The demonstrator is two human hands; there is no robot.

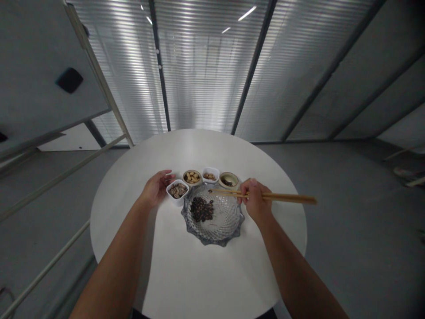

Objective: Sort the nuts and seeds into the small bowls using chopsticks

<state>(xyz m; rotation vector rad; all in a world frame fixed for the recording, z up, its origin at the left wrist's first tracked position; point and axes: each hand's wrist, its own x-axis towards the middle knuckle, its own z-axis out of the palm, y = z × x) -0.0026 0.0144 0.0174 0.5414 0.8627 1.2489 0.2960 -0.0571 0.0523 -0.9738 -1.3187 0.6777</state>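
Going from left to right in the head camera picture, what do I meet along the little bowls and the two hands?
Left hand → white square bowl of striped seeds → round tan bowl of pale nuts → small white square bowl of tan nuts → round beige bowl of dark seeds → right hand

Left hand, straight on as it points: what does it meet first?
Probably the white square dish of striped seeds, right by the fingertips of the left hand. Depth is unclear, so the hand could pass just beyond that dish and reach the round bowl of nuts first.
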